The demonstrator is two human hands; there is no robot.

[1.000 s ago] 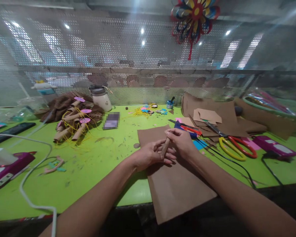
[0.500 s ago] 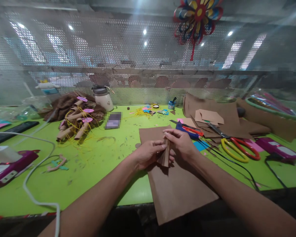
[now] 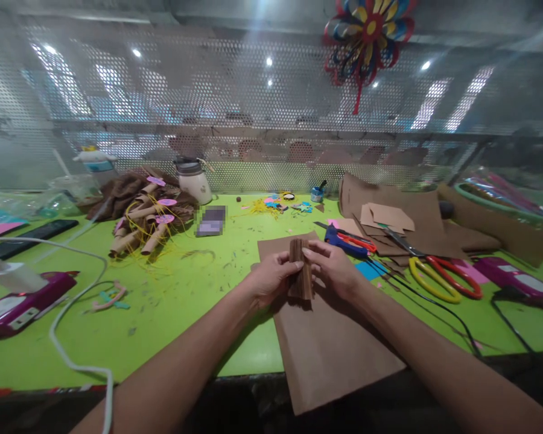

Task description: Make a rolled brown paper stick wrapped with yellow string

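Nearest to me, a flat brown sheet (image 3: 335,355) lies on the green table (image 3: 235,337), its near end jutting past the table's edge. Above its left part, I have the folded brown paper (image 3: 301,286) between both hands, ridged lengthwise. The left hand (image 3: 271,278) pinches its left side, thumb across the front; I cannot make out how the fingers sit behind. The right hand (image 3: 337,268) pinches the right side, thumb in front and fingers curled partly out of sight.

I judge the bundle light and dry, not slippery, fairly stiff along its folds but springy across them and easy to crease. I would hold it by both long sides, pressing gently so the ridges don't crush.

Farther right, I see large scissors (image 3: 414,250) with yellow and red handles. Beyond them are cut brown pieces (image 3: 387,217); far left, rolled paper tubes (image 3: 140,212) and a pale jar (image 3: 195,185).
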